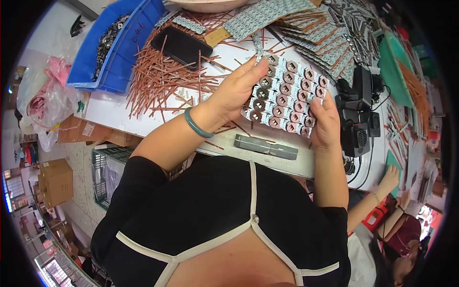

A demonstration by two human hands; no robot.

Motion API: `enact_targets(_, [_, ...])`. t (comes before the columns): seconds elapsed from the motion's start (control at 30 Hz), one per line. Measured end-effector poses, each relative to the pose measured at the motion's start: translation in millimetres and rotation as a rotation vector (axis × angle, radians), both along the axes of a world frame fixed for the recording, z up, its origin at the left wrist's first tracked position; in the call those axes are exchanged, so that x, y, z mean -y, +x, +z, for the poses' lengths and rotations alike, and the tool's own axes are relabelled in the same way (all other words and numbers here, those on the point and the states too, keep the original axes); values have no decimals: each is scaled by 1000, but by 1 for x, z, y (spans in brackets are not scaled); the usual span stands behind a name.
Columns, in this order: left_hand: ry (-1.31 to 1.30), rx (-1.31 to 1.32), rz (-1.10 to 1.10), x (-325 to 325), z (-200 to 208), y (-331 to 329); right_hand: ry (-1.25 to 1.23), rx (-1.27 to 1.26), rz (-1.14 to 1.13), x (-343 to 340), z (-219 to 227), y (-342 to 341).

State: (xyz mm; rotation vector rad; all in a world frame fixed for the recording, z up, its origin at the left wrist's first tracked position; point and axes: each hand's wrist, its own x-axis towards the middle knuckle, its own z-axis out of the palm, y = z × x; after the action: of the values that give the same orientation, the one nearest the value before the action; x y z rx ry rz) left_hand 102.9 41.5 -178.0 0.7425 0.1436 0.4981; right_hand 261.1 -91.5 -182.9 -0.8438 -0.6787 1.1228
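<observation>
A white-topped bench (107,111) stands over a pale, speckled floor (80,160). At the far left, a gridded window (16,184) glows brightly, with another gridded window (56,271) toward the lower left. Background details near the rim are small and bent.

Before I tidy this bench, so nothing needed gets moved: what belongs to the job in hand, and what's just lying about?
Likely job: disc-studded panel in left hand and right hand; coppery strips; patterned sheets.
Probably lying about: black smartphone; cardboard box.
</observation>
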Motion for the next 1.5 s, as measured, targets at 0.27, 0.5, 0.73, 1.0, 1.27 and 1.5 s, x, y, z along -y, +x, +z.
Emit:
enact_targets(0.27, [-39,276,-204,-10,1,2,-5,-14,63,-3,-5,1])
enact_targets(0.5, [104,-87,165,5,5,0,-167,306,-42,-11,14,-15])
enact_targets(0.73, [-69,414,-445,-16,-10,-5,-69,-148,132,-8,9,-29])
enact_targets(1.0, [68,-184,53,-2,3,-8,-81,177,-82,-14,19,-42])
enact_targets(1.27, [203,-153,-63,6,7,-6,-1,444,-259,-12,3,-52])
enact_targets(1.5, [91,-35,-42,3,-2,-10,-178,-58,-148,-19,33,-58])
